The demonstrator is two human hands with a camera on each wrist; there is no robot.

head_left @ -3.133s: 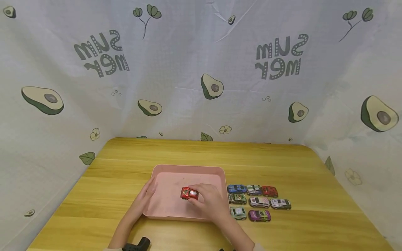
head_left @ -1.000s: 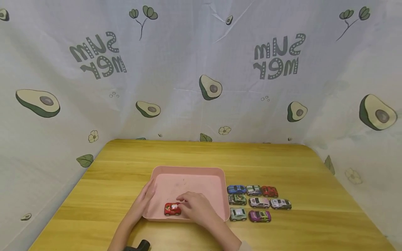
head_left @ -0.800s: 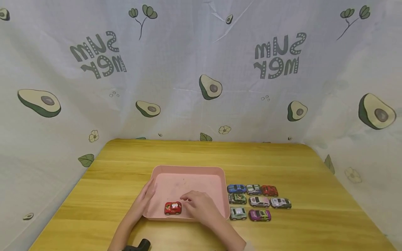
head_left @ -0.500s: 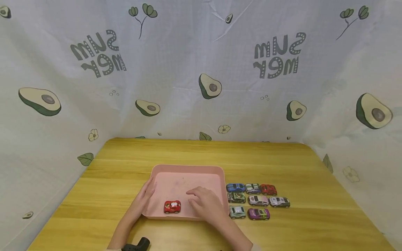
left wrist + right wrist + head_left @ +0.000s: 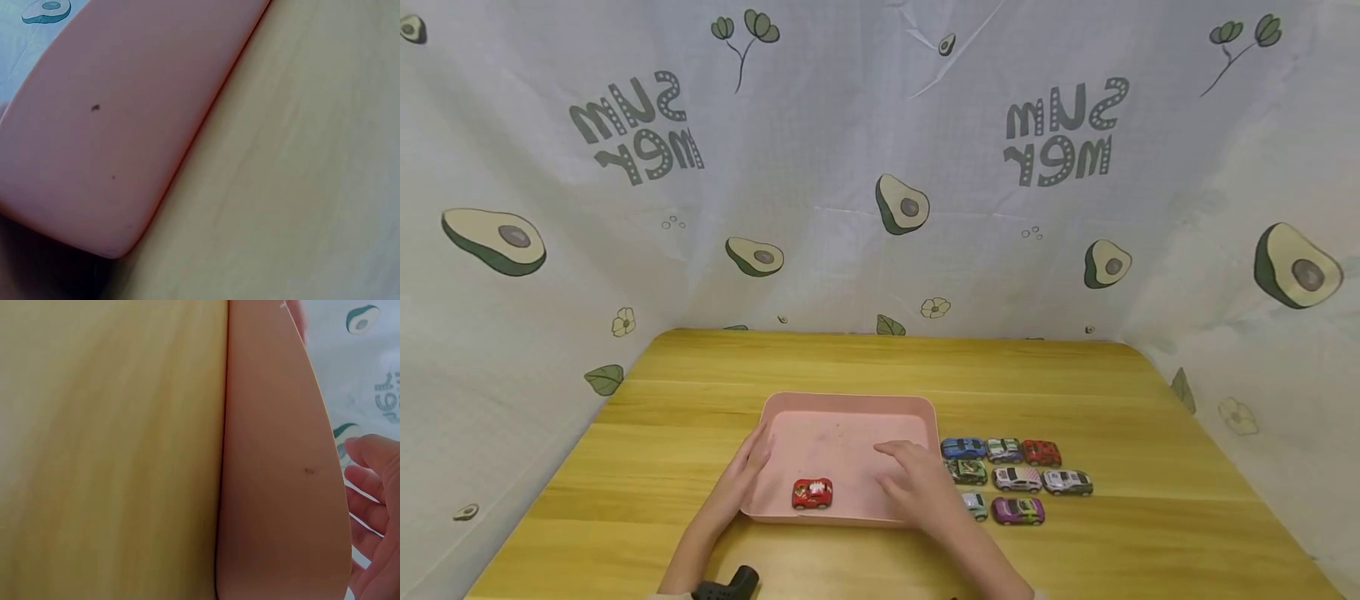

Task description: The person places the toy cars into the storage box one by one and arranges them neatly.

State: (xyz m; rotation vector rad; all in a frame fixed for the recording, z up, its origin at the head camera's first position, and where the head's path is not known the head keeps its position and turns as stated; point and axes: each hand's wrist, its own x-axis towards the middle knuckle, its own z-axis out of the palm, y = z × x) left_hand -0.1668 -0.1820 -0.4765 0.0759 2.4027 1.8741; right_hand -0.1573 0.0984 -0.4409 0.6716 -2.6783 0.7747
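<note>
The tray (image 5: pixel 850 403) at my left hand (image 5: pixel 743 468) looks like smooth plastic, the toy car (image 5: pixel 812 493) inside glossy, the table (image 5: pixel 662 433) wood-grained, the backdrop (image 5: pixel 827 158) creased matt cloth

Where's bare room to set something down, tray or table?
Free: pink tray floor beyond its red car; table between tray and curtain; table right of the eight parked cars. Crowded: tray's right side, beneath the right hand, and the car cluster alongside.
</note>
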